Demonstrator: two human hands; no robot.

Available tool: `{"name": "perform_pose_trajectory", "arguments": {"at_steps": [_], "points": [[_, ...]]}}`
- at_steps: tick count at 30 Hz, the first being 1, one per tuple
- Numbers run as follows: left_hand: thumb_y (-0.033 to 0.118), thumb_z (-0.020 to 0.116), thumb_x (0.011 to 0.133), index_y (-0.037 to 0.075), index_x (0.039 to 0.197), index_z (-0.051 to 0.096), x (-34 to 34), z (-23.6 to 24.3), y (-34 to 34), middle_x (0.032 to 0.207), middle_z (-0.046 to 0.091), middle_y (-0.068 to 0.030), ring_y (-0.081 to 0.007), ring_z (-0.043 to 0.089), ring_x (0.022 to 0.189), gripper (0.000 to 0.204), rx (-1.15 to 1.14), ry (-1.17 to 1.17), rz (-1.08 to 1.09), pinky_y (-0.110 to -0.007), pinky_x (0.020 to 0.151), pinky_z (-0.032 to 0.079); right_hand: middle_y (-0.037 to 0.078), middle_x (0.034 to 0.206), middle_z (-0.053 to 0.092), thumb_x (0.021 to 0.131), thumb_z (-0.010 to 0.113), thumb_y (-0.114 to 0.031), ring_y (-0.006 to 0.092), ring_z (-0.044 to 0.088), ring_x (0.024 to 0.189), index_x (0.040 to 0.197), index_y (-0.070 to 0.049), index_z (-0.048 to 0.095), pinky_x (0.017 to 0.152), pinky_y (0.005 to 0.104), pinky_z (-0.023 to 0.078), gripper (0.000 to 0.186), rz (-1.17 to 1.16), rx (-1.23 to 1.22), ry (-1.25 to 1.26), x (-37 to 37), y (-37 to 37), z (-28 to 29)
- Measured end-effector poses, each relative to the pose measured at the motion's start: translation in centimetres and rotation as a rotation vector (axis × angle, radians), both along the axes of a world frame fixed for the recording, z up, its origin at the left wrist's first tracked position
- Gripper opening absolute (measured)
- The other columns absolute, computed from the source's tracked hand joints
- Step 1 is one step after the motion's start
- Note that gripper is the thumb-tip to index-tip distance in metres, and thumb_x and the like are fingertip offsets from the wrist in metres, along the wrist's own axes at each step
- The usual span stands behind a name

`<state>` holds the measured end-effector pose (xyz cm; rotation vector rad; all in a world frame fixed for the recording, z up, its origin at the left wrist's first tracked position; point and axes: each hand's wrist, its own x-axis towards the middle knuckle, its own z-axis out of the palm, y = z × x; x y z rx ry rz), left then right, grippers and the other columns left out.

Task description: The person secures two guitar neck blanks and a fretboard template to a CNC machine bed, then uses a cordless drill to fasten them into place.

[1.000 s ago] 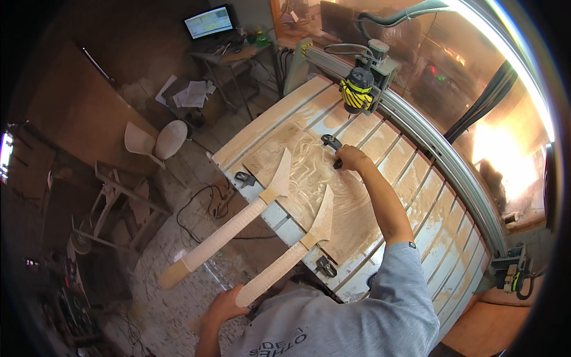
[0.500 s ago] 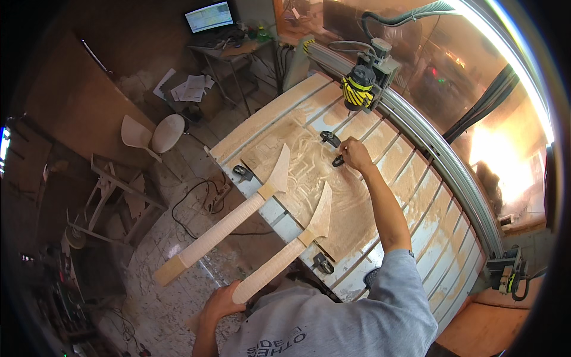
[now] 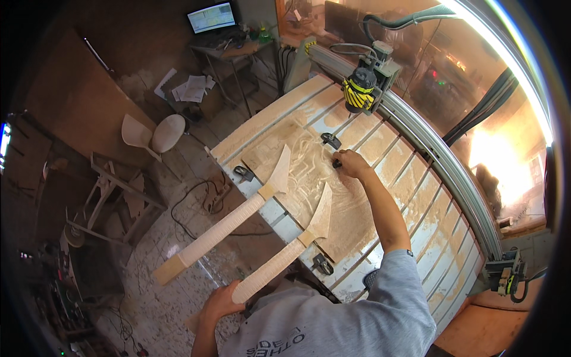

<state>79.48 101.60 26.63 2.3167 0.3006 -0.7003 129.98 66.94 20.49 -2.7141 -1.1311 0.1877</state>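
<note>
Two pale wooden guitar necks lie across the edge of the machine bed, their pointed headstocks over a carved board [image 3: 351, 223]. My left hand [image 3: 225, 299] is closed at the lower end of the nearer guitar neck [image 3: 270, 266]; its fingertips are partly hidden beneath. The other guitar neck [image 3: 223, 227] lies to the left, its square end sticking out over the floor. Out over the board, my right hand [image 3: 354, 163] is closed on a small black clamp [image 3: 337, 162], mostly covered by the fingers. Another black clamp [image 3: 331, 140] sits just beyond that hand.
A spindle [image 3: 359, 89] with a yellow-black striped cover hangs from the gantry rail [image 3: 428, 146] beyond my right hand. Black clamps [image 3: 243, 173] [image 3: 322, 264] sit along the bed's near edge. A white chair [image 3: 168, 133], cables and a desk with a monitor [image 3: 210, 18] stand left.
My right hand has shifted slightly, its fingers now lower over the black clamp and covering more of it. My left hand and both guitar necks stay in place.
</note>
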Motion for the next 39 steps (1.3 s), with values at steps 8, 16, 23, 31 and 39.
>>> {"name": "perform_pose_trajectory", "arguments": {"at_steps": [8, 16, 23, 31, 39], "points": [[0.029, 0.080, 0.064, 0.013, 0.131, 0.055, -0.3, -0.3, 0.1, 0.104, 0.071, -0.0253, -0.0430, 0.068, 0.099, 0.073, 0.028, 0.029, 0.008, -0.048, 0.084, 0.055, 0.021, 0.097, 0.072, 0.085, 0.072, -0.022, 0.0400, 0.070, 0.094, 0.108, -0.001, 0.062, 0.083, 0.0496, 0.056, 0.032, -0.160, -0.139, -0.045, 0.3, 1.2, 0.9], [0.030, 0.081, 0.063, 0.013, 0.132, 0.057, -1.3, -0.4, -0.5, 0.107, 0.071, -0.0237, -0.0427, 0.067, 0.101, 0.075, -0.013, 0.026, 0.043, -0.048, 0.086, 0.055, 0.021, 0.100, 0.072, 0.089, 0.065, -0.031, 0.0388, 0.071, 0.092, 0.104, -0.001, 0.068, 0.082, 0.0476, 0.057, 0.034, -0.409, -0.098, -0.041, 0.5, -0.1, 1.0], [0.031, 0.079, 0.063, 0.014, 0.128, 0.060, -1.4, 0.5, -0.8, 0.107, 0.071, -0.0208, -0.0426, 0.067, 0.099, 0.070, 0.054, -0.024, 0.083, -0.048, 0.085, 0.055, 0.024, 0.089, 0.067, 0.091, 0.069, -0.038, 0.0433, 0.066, 0.084, 0.095, 0.002, 0.065, 0.076, 0.0498, 0.051, 0.040, -0.687, 0.453, -0.230, -3.8, -0.8, -0.7], [0.028, 0.075, 0.063, 0.010, 0.125, 0.060, -2.1, -0.6, -0.3, 0.105, 0.071, -0.0220, -0.0412, 0.068, 0.096, 0.066, 0.074, -0.050, 0.047, -0.049, 0.083, 0.054, 0.029, 0.101, 0.070, 0.095, 0.063, -0.039, 0.0477, 0.066, 0.096, 0.106, 0.003, 0.068, 0.085, 0.0535, 0.050, 0.044, -0.751, 0.366, -0.042, -11.1, -2.6, -3.7], [0.032, 0.076, 0.064, 0.007, 0.109, 0.062, -3.4, -6.8, 0.2, 0.093, 0.071, -0.0225, -0.0412, 0.069, 0.089, 0.054, 0.054, -0.169, 0.092, -0.048, 0.078, 0.055, 0.031, 0.099, 0.070, 0.100, 0.047, -0.057, 0.0476, 0.066, 0.102, 0.101, 0.003, 0.071, 0.087, 0.0523, 0.050, 0.064, -0.819, 0.222, 0.068, -10.3, -1.6, 1.1]]}}
